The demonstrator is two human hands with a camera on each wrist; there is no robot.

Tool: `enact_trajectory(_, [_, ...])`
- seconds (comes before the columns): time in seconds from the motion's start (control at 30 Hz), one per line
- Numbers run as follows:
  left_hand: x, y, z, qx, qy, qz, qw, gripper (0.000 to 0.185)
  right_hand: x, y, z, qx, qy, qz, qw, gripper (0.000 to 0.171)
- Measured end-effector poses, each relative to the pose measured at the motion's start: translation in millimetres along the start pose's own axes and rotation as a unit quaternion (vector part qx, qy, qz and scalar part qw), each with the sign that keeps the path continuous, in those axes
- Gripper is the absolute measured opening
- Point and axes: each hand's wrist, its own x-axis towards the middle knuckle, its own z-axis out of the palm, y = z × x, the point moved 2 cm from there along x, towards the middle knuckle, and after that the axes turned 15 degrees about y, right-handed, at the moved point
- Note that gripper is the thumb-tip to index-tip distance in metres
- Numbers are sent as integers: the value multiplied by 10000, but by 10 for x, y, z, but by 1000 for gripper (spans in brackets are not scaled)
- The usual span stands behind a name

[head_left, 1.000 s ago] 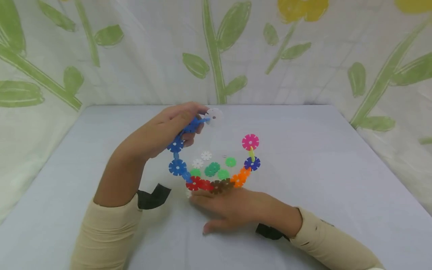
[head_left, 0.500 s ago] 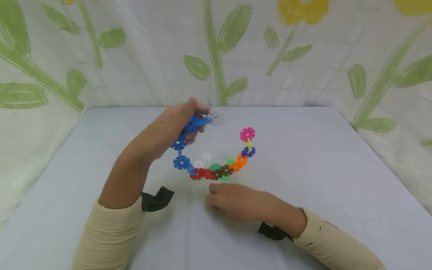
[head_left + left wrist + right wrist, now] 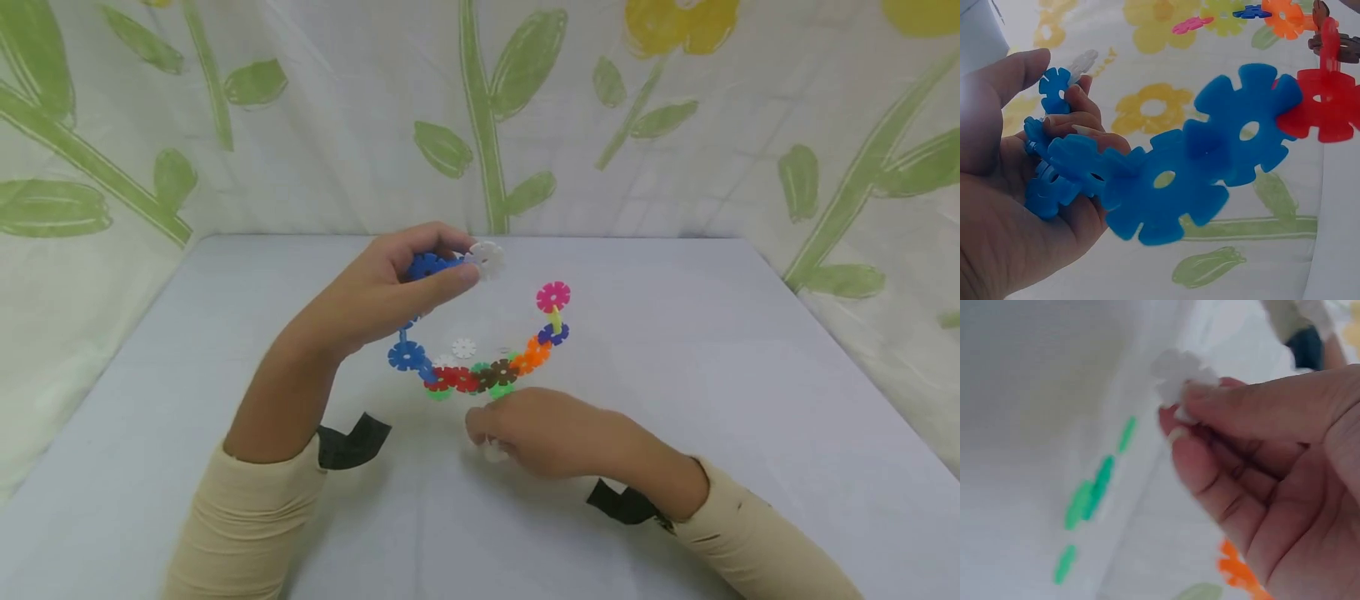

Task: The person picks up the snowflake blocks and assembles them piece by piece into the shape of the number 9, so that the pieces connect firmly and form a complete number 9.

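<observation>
My left hand (image 3: 375,287) grips the blue end of a chain of slotted plastic snowflake discs above the table. Past its fingertips, a white disc (image 3: 487,260) is joined to the blue ones. From there the chain hangs in a curve through blue (image 3: 407,356), red (image 3: 465,380), brown (image 3: 503,372), orange (image 3: 535,354), dark blue and yellow to a pink disc (image 3: 553,297). In the left wrist view, blue discs (image 3: 1166,187) run across the palm. My right hand (image 3: 558,429), in front of the chain, pinches a loose white snowflake disc (image 3: 1175,372) between thumb and fingers.
Behind the hanging chain, loose discs lie on the pale tabletop (image 3: 712,400): a white one (image 3: 464,348) and several green ones (image 3: 1099,487), partly hidden by the chain in the head view. A flower-printed curtain (image 3: 337,125) stands along the table's back edge.
The right hand has taken a white disc near the table and drawn back rightward with it. The left thumb has come down toward the chain's white end disc. The chain's lower part has risen slightly.
</observation>
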Motion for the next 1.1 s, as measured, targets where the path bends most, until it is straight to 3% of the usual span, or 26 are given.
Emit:
enact_trajectory(0.07, [-2, 4, 10, -14, 27, 49, 10000, 27, -50, -23, -152, 433, 580, -336, 9968, 22])
enact_trajectory(0.13, [-2, 6, 22, -23, 46, 108, 9999, 26, -115, -45, -338, 770, 1405, -786, 9839, 22])
enact_trajectory(0.27, [4, 9, 67, -29, 73, 317, 9995, 22, -270, -46, -685, 774, 3382, -1311, 9287, 31])
enact_trajectory(0.4, [-14, 41, 144, 11, -13, 579, 9983, 15, -375, -38, -893, 282, 4631, -1108, 8789, 35])
enact_trajectory(0.5, [-43, 65, 207, 83, -108, 660, 9977, 14, -385, -34, -935, -26, 4981, -1010, 8612, 29])
enact_trajectory(0.8, [-80, 79, 280, 44, -273, 661, 9974, 14, -356, -63, -884, -532, 5325, -1079, 8378, 27])
enact_trajectory(0.93, [-80, 92, 296, -55, -292, 652, 9974, 13, -357, -71, -885, -411, 5497, -1206, 8256, 12])
enact_trajectory(1.1, [-67, 105, 330, -232, -438, 563, 9972, 12, -354, -72, -893, -291, 5465, -1343, 8261, 29])
